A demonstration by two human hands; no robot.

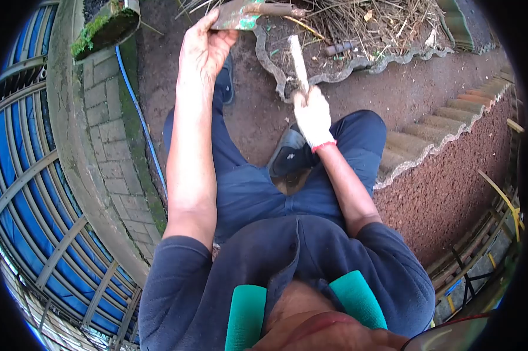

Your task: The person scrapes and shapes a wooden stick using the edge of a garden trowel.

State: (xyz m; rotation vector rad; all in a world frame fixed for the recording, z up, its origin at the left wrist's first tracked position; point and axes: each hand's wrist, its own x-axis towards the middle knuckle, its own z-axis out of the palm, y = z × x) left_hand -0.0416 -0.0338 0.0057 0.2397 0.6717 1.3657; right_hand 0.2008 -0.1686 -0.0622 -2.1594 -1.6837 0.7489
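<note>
My left hand [208, 50] is bare and reaches to the top of the head view. Its fingers and thumb are closed on the edge of a flat metal blade [231, 16] with patches of green paint. A rusty brown tube-like part [274, 9] lies along the blade's upper right. My right hand [313, 116] wears a white knit glove with a red cuff. It grips the lower end of a pale wooden stick [298, 58], which points up and away from me. Blade and stick are apart.
Dry twigs and straw [369, 26] lie inside a wavy-edged border [363, 65] ahead. Corrugated tiles [433, 137] edge a bed of reddish soil [451, 193] at right. A blue hose [136, 105] runs beside the block paving [109, 117]. A mossy piece [109, 30] stands at upper left.
</note>
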